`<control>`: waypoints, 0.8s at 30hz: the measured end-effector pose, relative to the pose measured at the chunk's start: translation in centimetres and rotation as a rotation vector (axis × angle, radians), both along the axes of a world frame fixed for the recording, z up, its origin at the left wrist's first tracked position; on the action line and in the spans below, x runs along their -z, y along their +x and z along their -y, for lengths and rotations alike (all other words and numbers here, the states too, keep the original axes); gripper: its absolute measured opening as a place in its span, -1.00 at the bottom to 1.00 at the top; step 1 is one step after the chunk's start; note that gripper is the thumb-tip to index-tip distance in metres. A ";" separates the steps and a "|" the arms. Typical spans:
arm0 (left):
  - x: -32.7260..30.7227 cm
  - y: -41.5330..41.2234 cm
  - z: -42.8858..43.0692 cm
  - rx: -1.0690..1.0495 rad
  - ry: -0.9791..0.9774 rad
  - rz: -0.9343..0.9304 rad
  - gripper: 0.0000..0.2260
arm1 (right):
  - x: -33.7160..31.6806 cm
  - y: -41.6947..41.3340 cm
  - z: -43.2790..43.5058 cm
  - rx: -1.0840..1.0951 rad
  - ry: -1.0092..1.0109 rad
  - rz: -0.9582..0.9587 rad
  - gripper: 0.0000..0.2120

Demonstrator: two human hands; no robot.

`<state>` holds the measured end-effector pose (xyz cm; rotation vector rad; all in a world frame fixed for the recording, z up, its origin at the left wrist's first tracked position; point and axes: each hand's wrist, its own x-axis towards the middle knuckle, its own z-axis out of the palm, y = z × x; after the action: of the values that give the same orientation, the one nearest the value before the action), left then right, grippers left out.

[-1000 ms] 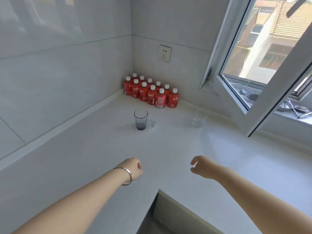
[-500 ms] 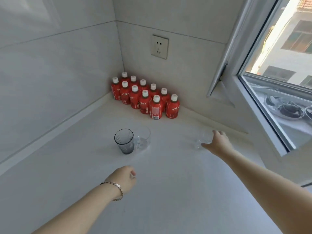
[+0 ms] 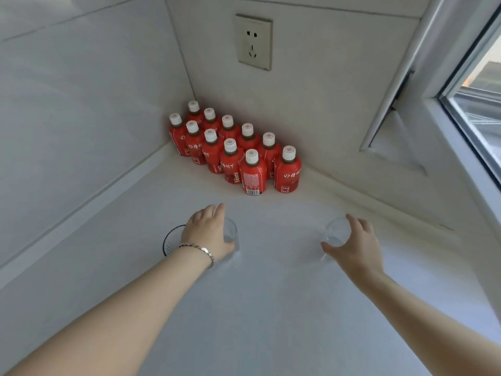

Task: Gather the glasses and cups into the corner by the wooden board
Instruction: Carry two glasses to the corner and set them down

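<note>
My left hand (image 3: 207,232) lies over a clear glass (image 3: 231,232) on the white counter, fingers wrapped round its left side; the thumb is hidden. Just left of that hand stands a dark tinted glass (image 3: 170,240), partly covered by my wrist. My right hand (image 3: 352,245) holds a small clear glass (image 3: 335,231), with the thumb at its near side and the fingers over its far rim. All three glasses stand on the counter. No wooden board is in view.
Several red juice bottles (image 3: 233,158) with white caps fill the far corner where the two tiled walls meet. A wall socket (image 3: 253,42) sits above them. An open window frame (image 3: 461,126) juts in at the right. The white counter (image 3: 271,308) stretches towards me.
The view has moved closer to the corner. My left hand has reached forward onto the clear glass beside the dark one. My right hand has stayed at the small clear glass and closed round it.
</note>
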<state>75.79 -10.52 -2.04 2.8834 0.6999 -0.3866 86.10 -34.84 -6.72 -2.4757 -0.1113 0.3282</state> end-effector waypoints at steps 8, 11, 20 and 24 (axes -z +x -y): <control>2.0 1.2 0.2 0.156 0.169 -0.189 -0.28 | 0.1 -2.7 -2.1 -0.156 0.040 -0.034 -0.20; 1.7 -0.9 1.6 0.206 0.117 -0.112 -0.27 | -0.6 -3.6 -2.7 -0.261 -0.001 -0.024 -0.21; -1.6 -17.8 3.3 -0.177 -0.261 0.115 -0.22 | -4.8 -13.1 -6.5 -0.758 -0.184 0.008 -0.18; -2.8 -29.0 2.2 -0.370 -0.221 0.156 -0.26 | -6.8 -21.5 -10.5 -0.998 -0.190 0.033 -0.19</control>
<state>46.83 -12.68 0.72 2.4754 1.0611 -0.1745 64.64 -24.37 0.09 -2.4163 -1.3940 0.7226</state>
